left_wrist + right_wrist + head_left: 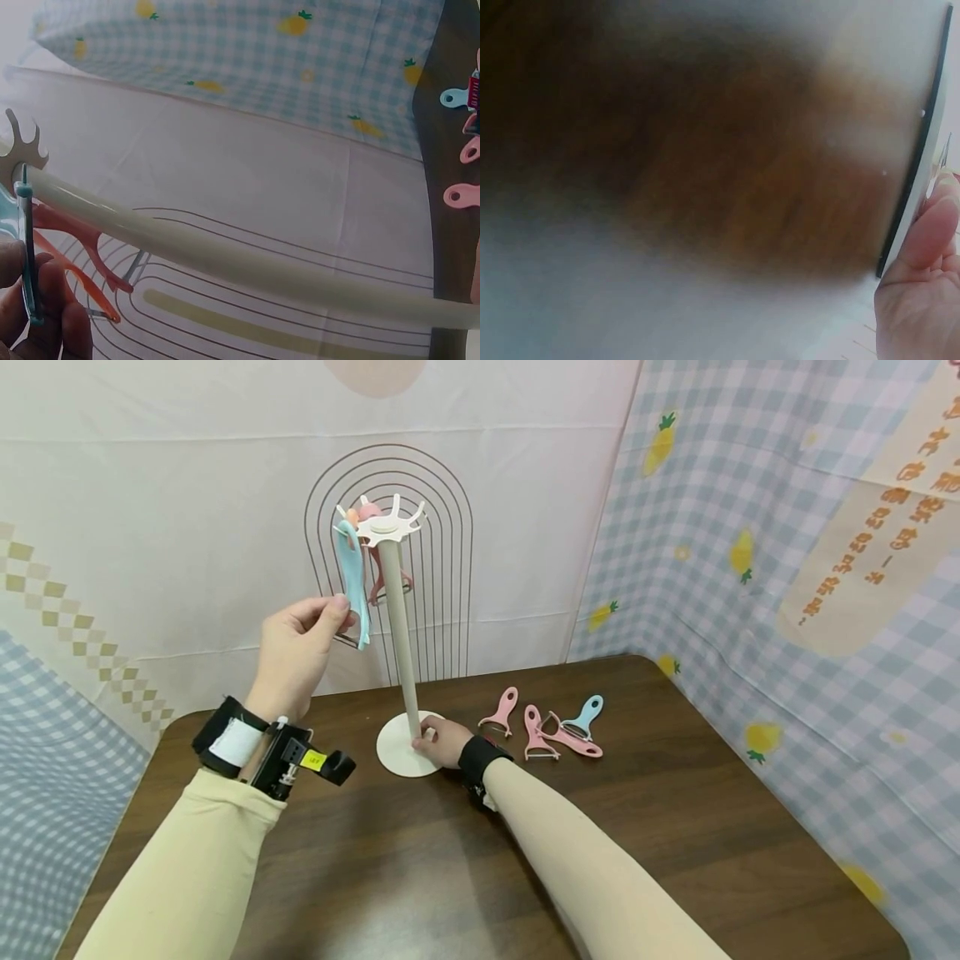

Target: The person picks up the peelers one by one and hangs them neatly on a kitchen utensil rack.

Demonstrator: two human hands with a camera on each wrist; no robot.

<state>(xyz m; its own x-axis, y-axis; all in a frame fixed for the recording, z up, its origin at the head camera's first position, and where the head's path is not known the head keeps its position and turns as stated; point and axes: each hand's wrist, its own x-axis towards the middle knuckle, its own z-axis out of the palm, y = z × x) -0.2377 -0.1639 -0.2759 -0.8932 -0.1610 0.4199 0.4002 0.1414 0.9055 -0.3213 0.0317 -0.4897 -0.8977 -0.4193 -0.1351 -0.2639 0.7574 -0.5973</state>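
A white stand (401,635) with a round base and a crown of hooks rises from the table. Beside its crown, my left hand (296,643) pinches the lower end of a light blue peeler (351,564), whose handle end is up at a hook; whether the hook passes through the hole I cannot tell. A pink peeler (82,232) and an orange peeler (82,281) hang from the stand in the left wrist view. My right hand (445,742) holds the stand at the foot of its pole, just above the base. Its fingertips are partly hidden.
To the right of the base, several peelers lie on the brown table (600,852): a pink peeler (504,706) apart, and beyond it more pink ones with a blue peeler (588,714) in a loose cluster. A white cloth wall (525,527) stands close behind the stand.
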